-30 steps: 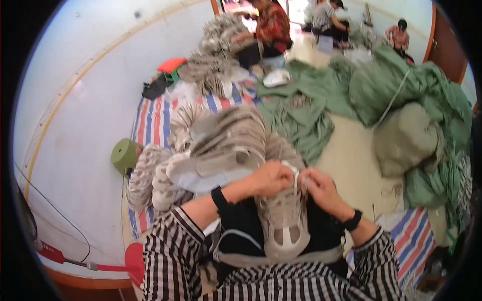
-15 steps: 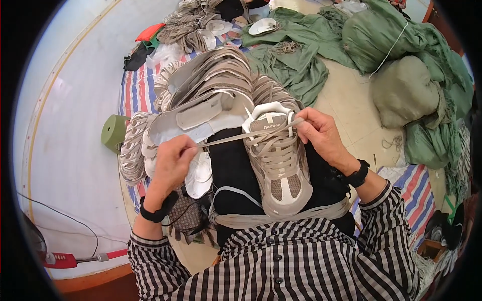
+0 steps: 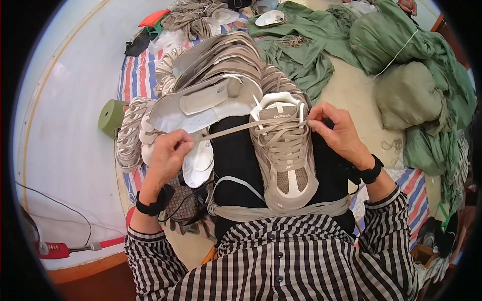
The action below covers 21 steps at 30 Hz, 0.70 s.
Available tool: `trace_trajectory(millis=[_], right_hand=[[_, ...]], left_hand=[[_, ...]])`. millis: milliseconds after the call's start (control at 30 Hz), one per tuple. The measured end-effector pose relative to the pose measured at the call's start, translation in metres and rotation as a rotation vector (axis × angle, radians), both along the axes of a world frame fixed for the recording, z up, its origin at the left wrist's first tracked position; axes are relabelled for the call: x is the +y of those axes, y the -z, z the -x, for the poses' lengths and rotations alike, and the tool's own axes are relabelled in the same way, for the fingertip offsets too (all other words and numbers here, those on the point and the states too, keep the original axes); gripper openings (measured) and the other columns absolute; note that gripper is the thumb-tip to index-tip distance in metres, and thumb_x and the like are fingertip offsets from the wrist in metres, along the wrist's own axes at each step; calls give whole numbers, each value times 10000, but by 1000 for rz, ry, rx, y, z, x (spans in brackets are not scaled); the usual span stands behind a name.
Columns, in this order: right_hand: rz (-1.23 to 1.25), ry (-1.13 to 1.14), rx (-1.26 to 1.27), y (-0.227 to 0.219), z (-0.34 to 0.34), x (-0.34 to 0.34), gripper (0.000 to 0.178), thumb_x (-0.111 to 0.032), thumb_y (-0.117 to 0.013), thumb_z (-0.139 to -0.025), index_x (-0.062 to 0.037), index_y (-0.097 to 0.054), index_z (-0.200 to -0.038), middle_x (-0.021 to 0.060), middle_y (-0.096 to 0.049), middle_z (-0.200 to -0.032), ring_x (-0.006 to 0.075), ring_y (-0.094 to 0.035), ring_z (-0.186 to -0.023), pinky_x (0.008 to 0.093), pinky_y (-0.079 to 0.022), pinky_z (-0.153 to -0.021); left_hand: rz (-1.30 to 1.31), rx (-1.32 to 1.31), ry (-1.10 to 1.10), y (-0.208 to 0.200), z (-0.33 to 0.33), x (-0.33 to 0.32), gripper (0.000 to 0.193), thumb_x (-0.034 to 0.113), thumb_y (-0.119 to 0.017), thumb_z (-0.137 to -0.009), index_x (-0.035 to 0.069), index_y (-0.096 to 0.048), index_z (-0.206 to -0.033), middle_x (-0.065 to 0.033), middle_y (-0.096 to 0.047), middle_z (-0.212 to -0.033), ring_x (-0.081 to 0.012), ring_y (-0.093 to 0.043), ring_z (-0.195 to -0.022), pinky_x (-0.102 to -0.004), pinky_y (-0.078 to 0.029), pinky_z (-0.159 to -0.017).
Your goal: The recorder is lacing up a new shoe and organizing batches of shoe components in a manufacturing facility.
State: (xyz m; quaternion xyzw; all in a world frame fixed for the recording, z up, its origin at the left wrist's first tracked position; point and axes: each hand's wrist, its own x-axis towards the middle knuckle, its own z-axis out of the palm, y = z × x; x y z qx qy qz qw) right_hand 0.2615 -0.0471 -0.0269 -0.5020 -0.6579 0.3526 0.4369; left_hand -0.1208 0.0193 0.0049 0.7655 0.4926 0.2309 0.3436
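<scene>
A taupe and white sneaker [image 3: 292, 176] rests on my dark-clothed lap, its toe toward me. Its flat taupe shoelace [image 3: 232, 130] runs taut from the top eyelets out to the left. My left hand [image 3: 169, 154] pinches that lace between thumb and fingers, beside the shoe. At the right of the sneaker's collar, my right hand [image 3: 337, 131] is closed in a pinch on the lace near the top eyelet. Just beyond my left hand lie pale, flat shoe uppers [image 3: 165, 114] and a white shoe lining piece [image 3: 198, 163].
Stacked taupe uppers [image 3: 221, 57] rise beyond the lap. A green stool [image 3: 111, 118] stands at left on a striped sheet [image 3: 131, 83]. Green cloth [image 3: 296, 62] and stuffed sacks [image 3: 405, 93] fill the far right. A tied grey strip [image 3: 281, 214] crosses my waist.
The view has shifted slightly. My right hand and the sneaker sit a little farther right, my left hand slightly left. The lace stays stretched between both hands.
</scene>
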Motion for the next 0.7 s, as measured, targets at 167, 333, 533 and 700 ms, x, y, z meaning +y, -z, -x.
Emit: trace_trajectory(millis=[167, 333, 533, 700], right_hand=[[-238, 27, -235, -12, 0, 2, 145, 31, -609, -844, -20, -589, -979, 104, -629, -840, 242, -608, -715, 310, -493, -671], [-347, -51, -392, -18, -3, 0, 211, 36, -619, -802, -43, -593, -996, 105, -610, -938, 311, -623, -823, 362, -500, -701], [-402, -91, -462, -17, -1, 7, 182, 37, -623, -793, -44, -568, -946, 99, -600, -927, 320, -617, -789, 379, -499, -670], [-508, -10, -454, -9, 7, 12, 169, 46, -623, -767, -22, -533, -893, 113, -577, -844, 319, -599, -691, 381, -487, -595]], left_hand=[[216, -110, 85, 10, -9, -1, 106, 98, -590, -930, 23, -579, -856, 43, -513, -707, -40, -447, -637, -207, -376, -568], [244, -165, 126, 13, -20, 2, 142, 152, -599, -945, 33, -582, -871, 38, -533, -725, -44, -469, -648, -207, -402, -584], [220, -192, 146, 19, -24, 0, 148, 169, -610, -943, 32, -601, -886, 21, -575, -762, -51, -508, -676, -206, -419, -601], [302, -276, 147, 16, -20, -1, 150, 167, -614, -936, 23, -614, -895, 2, -600, -792, -57, -535, -694, -209, -428, -602]])
